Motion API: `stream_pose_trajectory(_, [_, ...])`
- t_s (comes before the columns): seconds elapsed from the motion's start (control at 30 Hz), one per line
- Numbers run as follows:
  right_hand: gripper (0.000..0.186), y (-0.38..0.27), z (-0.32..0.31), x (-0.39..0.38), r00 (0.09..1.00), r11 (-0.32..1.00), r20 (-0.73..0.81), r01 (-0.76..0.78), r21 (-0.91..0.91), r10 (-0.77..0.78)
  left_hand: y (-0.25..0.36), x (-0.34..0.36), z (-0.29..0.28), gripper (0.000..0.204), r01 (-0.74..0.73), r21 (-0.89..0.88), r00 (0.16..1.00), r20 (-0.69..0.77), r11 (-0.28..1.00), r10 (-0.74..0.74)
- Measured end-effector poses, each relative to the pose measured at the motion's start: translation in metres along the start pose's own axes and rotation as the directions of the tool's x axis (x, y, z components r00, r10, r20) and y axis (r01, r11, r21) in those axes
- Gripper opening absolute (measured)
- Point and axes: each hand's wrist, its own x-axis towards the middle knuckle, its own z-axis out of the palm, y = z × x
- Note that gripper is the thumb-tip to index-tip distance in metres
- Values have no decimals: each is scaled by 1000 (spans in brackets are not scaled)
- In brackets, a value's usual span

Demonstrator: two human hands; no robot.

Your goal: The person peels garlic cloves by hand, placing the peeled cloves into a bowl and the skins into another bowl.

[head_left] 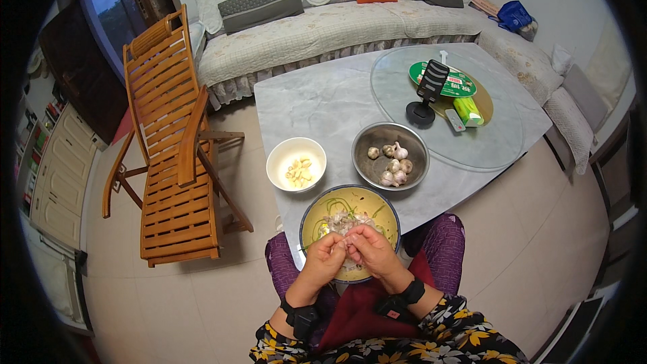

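Observation:
My left hand and my right hand meet above a yellow bowl with a dark rim. Both are closed in a pinch, fingertips together on a small pale piece that looks like a garlic clove, mostly hidden by the fingers. Papery garlic skins and thin green strips lie in the bowl beneath. Beyond it to the left, a white bowl holds several peeled garlic cloves. A steel bowl to the right contains several whole garlic bulbs.
The three bowls stand on the near part of a grey marble-patterned table. Farther right, a glass turntable carries a black phone stand, a green packet and a round green card. A wooden recliner stands left; a covered sofa lies behind.

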Motion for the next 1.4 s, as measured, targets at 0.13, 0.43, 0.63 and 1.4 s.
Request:
stream_pose_trajectory(0.13, [17,-20,6,-3,922,704,40,322,-633,-385,-14,0,-8,10,-1,102,996,-91,995,10])
stream_pose_trajectory(0.43, [20,-35,17,-15,899,486,214,393,-781,-383,-7,1,-1,8,-183,421,964,-101,888,246])
stream_pose_trajectory(0.63, [18,-19,2,-9,913,621,156,374,-689,-378,-12,0,1,8,-189,283,976,-54,940,212])
stream_pose_trajectory(1.4, [17,-22,-5,-14,970,797,14,206,-567,-241,4,-4,-18,15,-146,808,953,-39,571,299])
